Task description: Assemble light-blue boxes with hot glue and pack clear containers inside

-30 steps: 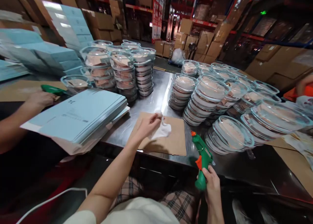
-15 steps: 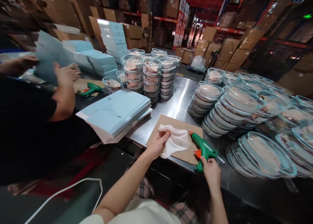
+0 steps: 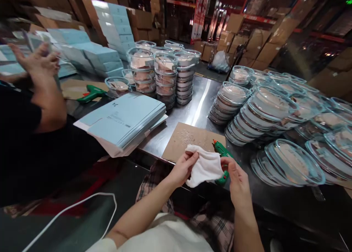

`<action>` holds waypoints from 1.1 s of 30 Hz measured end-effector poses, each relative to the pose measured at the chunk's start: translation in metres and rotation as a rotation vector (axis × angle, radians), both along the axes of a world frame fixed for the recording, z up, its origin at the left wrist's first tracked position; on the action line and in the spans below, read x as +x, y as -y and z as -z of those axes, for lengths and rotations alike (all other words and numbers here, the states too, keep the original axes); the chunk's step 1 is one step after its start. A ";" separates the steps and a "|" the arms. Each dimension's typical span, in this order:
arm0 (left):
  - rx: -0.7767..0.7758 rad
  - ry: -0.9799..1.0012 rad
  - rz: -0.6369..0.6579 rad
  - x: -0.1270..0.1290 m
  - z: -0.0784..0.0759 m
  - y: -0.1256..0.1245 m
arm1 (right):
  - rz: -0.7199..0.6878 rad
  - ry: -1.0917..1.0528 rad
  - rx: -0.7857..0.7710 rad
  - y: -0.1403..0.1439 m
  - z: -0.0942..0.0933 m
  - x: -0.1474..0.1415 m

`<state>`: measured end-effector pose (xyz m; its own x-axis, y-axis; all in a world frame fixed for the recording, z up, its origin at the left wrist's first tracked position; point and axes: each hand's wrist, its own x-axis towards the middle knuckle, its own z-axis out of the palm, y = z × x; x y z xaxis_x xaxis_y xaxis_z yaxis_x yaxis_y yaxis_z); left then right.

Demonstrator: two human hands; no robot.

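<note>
A small white cloth [image 3: 205,165] is stretched between my two hands over the table's near edge. My left hand [image 3: 187,165] is closed, pinching the cloth's left side between thumb and fingers. At its right edge, my right hand [image 3: 236,176] has its fingers curled against the fabric, closed on it. A green glue gun [image 3: 222,149] with an orange tip lies on the table behind my right hand, which hides part of it. Under it is a sheet of brown cardboard [image 3: 178,138] with dried glue bits on its surface.
Stacks of clear glass dishes [image 3: 249,123] fill the right side, with more dish stacks [image 3: 165,74] at the back. Left lies a pile of flat light-blue cartons [image 3: 121,116]. A co-worker's hand [image 3: 41,61] moves near another green glue gun [image 3: 92,93].
My right hand has let go of the glue gun, now lying on the table, and has moved to the cloth. My left hand has brought the cloth nearer to me.
</note>
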<state>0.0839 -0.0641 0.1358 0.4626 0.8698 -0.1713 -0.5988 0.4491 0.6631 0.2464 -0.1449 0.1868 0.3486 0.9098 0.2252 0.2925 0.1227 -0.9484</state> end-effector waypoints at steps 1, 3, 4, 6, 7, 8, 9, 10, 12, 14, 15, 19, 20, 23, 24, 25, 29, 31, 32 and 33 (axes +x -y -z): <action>-0.003 -0.003 -0.002 0.000 -0.001 0.002 | -0.021 -0.008 -0.002 -0.002 -0.001 -0.001; 0.022 -0.031 -0.007 -0.002 -0.002 0.005 | -0.025 -0.046 -0.029 -0.006 0.002 0.000; 0.042 -0.050 -0.007 -0.004 -0.003 0.006 | -0.027 -0.069 -0.050 -0.007 0.005 0.000; 0.090 -0.094 -0.008 -0.008 -0.004 0.007 | -0.011 -0.127 -0.068 -0.009 0.010 0.000; 0.111 -0.116 -0.015 -0.011 -0.005 0.006 | 0.010 -0.158 -0.067 -0.011 0.013 0.000; 0.126 -0.138 -0.028 -0.013 -0.005 0.006 | 0.031 -0.188 -0.065 -0.013 0.015 -0.001; 0.137 -0.156 -0.045 -0.015 -0.006 0.005 | 0.047 -0.217 -0.068 -0.014 0.017 -0.002; 0.145 -0.172 -0.060 -0.017 -0.007 0.004 | 0.056 -0.245 -0.077 -0.016 0.019 -0.002; 0.164 -0.197 -0.076 -0.021 -0.009 0.002 | 0.056 -0.275 -0.104 -0.020 0.020 -0.002; 0.190 -0.219 -0.080 -0.026 -0.012 0.001 | 0.061 -0.284 -0.124 -0.023 0.020 -0.001; 0.202 -0.227 -0.090 -0.028 -0.014 0.001 | 0.057 -0.282 -0.135 -0.024 0.021 0.000; 0.215 -0.244 -0.171 -0.032 -0.015 0.002 | -0.024 -0.252 -0.163 -0.019 0.025 0.007; 0.207 -0.244 -0.179 -0.032 -0.014 0.002 | -0.038 -0.243 -0.154 -0.016 0.027 0.009; 0.164 -0.241 -0.165 -0.026 -0.008 0.005 | -0.020 -0.212 -0.142 -0.002 0.031 0.014; 0.146 -0.240 -0.158 -0.022 -0.005 0.006 | -0.009 -0.202 -0.152 0.004 0.032 0.016; 0.125 -0.238 -0.144 -0.016 -0.002 0.008 | 0.002 -0.189 -0.171 0.010 0.033 0.018; 0.009 -0.217 0.021 0.015 0.012 0.022 | 0.026 -0.148 -0.276 0.038 0.034 0.031; -0.044 -0.199 0.123 0.031 0.018 0.032 | 0.011 -0.226 -0.329 0.055 0.035 0.037; -0.065 -0.191 0.164 0.038 0.021 0.037 | 0.010 -0.289 -0.346 0.064 0.037 0.040; -0.081 -0.185 0.195 0.044 0.023 0.042 | 0.020 -0.351 -0.359 0.074 0.038 0.042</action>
<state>0.1281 -0.1058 0.1130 0.5741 0.7477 -0.3337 -0.3685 0.5999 0.7102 0.2880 -0.2187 0.1490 0.3650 0.9008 -0.2352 -0.0531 -0.2321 -0.9712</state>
